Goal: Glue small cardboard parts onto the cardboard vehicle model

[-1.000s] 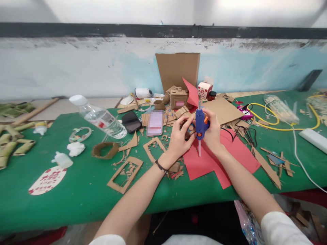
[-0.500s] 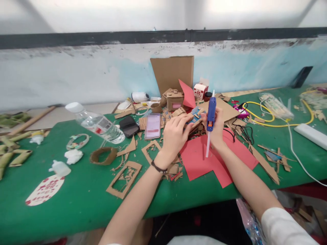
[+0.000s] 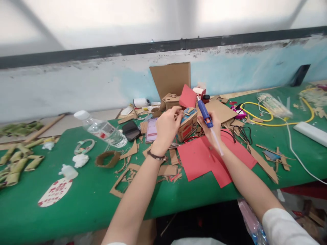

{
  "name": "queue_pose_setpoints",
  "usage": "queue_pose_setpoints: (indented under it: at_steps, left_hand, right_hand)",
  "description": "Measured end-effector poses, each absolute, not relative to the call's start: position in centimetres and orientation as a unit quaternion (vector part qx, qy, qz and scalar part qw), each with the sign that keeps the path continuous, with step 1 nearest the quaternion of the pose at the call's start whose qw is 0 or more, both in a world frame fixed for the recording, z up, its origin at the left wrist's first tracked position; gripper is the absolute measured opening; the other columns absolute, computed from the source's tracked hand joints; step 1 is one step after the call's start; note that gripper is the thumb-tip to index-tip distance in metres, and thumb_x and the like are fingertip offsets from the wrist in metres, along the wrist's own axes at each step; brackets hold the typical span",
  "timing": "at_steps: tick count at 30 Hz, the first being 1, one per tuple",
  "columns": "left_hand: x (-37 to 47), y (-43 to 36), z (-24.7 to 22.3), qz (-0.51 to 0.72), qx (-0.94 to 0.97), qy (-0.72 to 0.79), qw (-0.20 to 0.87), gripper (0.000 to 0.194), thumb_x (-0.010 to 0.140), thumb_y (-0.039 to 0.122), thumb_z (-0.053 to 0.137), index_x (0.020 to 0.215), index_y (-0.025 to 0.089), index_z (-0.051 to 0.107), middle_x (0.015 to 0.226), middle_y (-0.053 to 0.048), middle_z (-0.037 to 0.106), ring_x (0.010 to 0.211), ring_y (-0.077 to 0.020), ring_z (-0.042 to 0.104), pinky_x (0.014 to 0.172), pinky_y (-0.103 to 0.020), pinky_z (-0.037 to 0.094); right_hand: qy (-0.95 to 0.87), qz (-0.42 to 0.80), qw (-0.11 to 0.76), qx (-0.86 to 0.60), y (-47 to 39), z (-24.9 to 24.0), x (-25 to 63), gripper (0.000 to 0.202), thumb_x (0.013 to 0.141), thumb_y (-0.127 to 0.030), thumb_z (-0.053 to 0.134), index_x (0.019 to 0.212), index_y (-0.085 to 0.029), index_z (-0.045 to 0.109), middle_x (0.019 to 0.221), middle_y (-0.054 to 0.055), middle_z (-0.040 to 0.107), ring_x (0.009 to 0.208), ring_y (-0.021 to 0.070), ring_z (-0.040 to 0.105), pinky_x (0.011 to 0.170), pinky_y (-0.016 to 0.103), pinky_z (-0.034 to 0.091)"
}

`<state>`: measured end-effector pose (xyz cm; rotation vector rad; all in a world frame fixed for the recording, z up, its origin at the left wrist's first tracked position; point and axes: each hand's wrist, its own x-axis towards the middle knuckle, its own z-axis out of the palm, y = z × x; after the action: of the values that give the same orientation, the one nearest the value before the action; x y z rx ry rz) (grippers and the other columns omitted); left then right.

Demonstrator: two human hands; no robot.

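At the left edge of the table [image 3: 84, 204], rough green tubes [image 3: 15, 166] lie heaped, apparently pushed aside to free the middle. A smooth clear bottle [image 3: 107, 131] comes next, nearer the back edge than the stiff, many-sided cardboard ring [image 3: 114, 158]. Past the middle of the table, the left hand [image 3: 167, 122] bends its fingers at the upper left edge of a small cardboard box [image 3: 187, 127], seemingly to steady it; I cannot tell whether they pinch anything. The box, blue on top with brown strips and reddish patches in front, sits tilted between the hands. The glue gun [image 3: 205, 112], hard blue plastic, is wrapped firmly by the right hand [image 3: 212, 127], its nozzle angled towards the back edge, probably sparing the fingers, while a translucent stick trails towards the front edge. Flat red paper [image 3: 194, 160] spreads near that front edge, perhaps catching drips; a glossy yellow cable [image 3: 313, 112] loops towards the back right corner
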<state>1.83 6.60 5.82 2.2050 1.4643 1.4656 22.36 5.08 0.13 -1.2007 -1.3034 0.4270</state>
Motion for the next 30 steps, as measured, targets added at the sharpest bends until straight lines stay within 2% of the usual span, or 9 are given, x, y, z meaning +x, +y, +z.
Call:
queue_pose_setpoints:
  at_steps: [4,6,8,12,16,19,22,26,30]
  left_hand:
    - [0.3,5.6,6.3,0.587,0.623,0.379,0.350,0.039,0.106,0.046,0.072,0.141,0.030,0.076,0.118,-0.008,0.081,0.101,-0.0223,0.077,0.080,-0.032,0.064]
    - [-0.5,5.3,5.9,0.593,0.564,0.324,0.475,0.044,0.102,0.050,0.079,0.143,0.033,0.074,0.125,-0.007,0.080,0.106,-0.0204,0.078,0.086,-0.032,0.067]
    - [-1.0,5.3,5.1,0.600,0.527,0.293,0.526,0.042,0.099,0.047,0.084,0.137,0.034,0.076,0.126,-0.006,0.079,0.109,-0.0183,0.079,0.091,-0.031,0.068]
    - [-0.9,5.5,3.3,0.612,0.485,0.274,0.562,0.039,0.097,0.042,0.087,0.134,0.035,0.076,0.131,-0.005,0.079,0.109,-0.0145,0.079,0.095,-0.028,0.069]
    - [-0.7,5.2,2.7,0.599,0.495,0.285,0.561,0.040,0.100,0.039,0.083,0.139,0.034,0.075,0.148,-0.008,0.074,0.117,-0.0165,0.079,0.103,-0.030,0.069]
    - [-0.9,4.8,2.8,0.598,0.500,0.280,0.560,0.043,0.098,0.037,0.087,0.139,0.033,0.076,0.152,-0.008,0.071,0.117,-0.0152,0.079,0.105,-0.028,0.068]
    - [-1.0,4.3,3.0,0.602,0.500,0.283,0.554,0.046,0.093,0.038,0.092,0.136,0.031,0.076,0.149,-0.007,0.072,0.108,-0.0137,0.080,0.098,-0.025,0.070]
    - [-0.6,3.8,3.3,0.620,0.483,0.304,0.539,0.048,0.089,0.046,0.094,0.129,0.027,0.077,0.137,-0.008,0.077,0.090,-0.0120,0.080,0.078,-0.023,0.071]
    - [0.0,3.2,3.6,0.645,0.494,0.321,0.487,0.043,0.092,0.053,0.090,0.118,0.022,0.077,0.133,-0.010,0.078,0.079,-0.0122,0.078,0.069,-0.026,0.071]
  right_hand:
    - [-0.566,0.213,0.614,-0.508,4.6,0.8,22.3,0.046,0.096,-0.069,0.073,0.108,-0.026,0.065,0.088,-0.001,0.071,0.077,0.0192,0.064,0.075,0.032,0.051]
    - [-0.566,0.247,0.613,-0.494,4.1,1.3,22.3,0.047,0.096,-0.071,0.072,0.111,-0.026,0.069,0.089,0.000,0.072,0.075,0.0196,0.065,0.072,0.033,0.052]
    - [-0.560,0.288,0.608,-0.484,3.6,1.7,22.1,0.048,0.096,-0.073,0.072,0.108,-0.026,0.072,0.082,0.000,0.070,0.068,0.0186,0.062,0.067,0.033,0.051]
    - [-0.547,0.323,0.605,-0.481,3.1,2.2,21.9,0.049,0.095,-0.074,0.073,0.099,-0.025,0.072,0.072,-0.001,0.065,0.064,0.0190,0.059,0.061,0.032,0.047]
    - [-0.549,0.323,0.604,-0.480,2.9,2.1,21.7,0.047,0.096,-0.072,0.074,0.100,-0.025,0.072,0.073,-0.001,0.065,0.068,0.0190,0.060,0.061,0.032,0.048]
    - [-0.550,0.320,0.603,-0.481,2.7,2.3,21.5,0.047,0.095,-0.071,0.075,0.101,-0.025,0.073,0.074,0.000,0.065,0.068,0.0185,0.060,0.062,0.032,0.049]
    - [-0.554,0.328,0.597,-0.478,2.4,2.5,21.3,0.048,0.094,-0.072,0.075,0.101,-0.024,0.073,0.073,-0.001,0.065,0.065,0.0179,0.059,0.062,0.033,0.049]
    - [-0.557,0.361,0.580,-0.472,2.4,2.4,21.3,0.047,0.096,-0.071,0.075,0.102,-0.025,0.073,0.068,-0.003,0.063,0.061,0.0170,0.057,0.062,0.033,0.049]
    - [-0.543,0.390,0.581,-0.463,2.9,2.0,21.2,0.049,0.092,-0.074,0.077,0.100,-0.026,0.074,0.063,-0.003,0.062,0.057,0.0173,0.057,0.058,0.033,0.048]
